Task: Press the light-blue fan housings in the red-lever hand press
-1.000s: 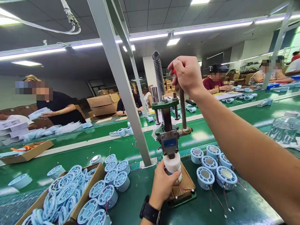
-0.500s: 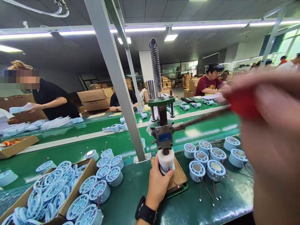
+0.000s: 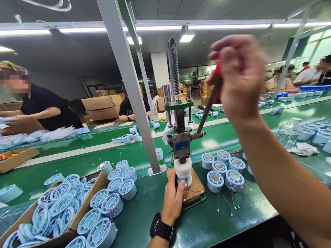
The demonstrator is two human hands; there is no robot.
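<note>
My left hand, with a dark watch on its wrist, grips a small light-blue round motor housing on the wooden base of a hand press. The press's white round block sits right over the housing; I cannot tell if they touch. Raised at the right, my right hand is closed round the red grip of the press lever and is slightly blurred. The lever slants up and to the right. Thin red and dark wires show by the housing, whose lower part my left fingers partly hide.
Right of the press stand several blue housings with metal discs. More housings stand at the left, beside a cardboard box of blue rings. A grey post rises left of the press. People work across the green conveyor.
My right hand has swung up and left, away from the camera, tipping the lever from nearly level to steep. My left hand stays at the housing. The view has shifted slightly.
</note>
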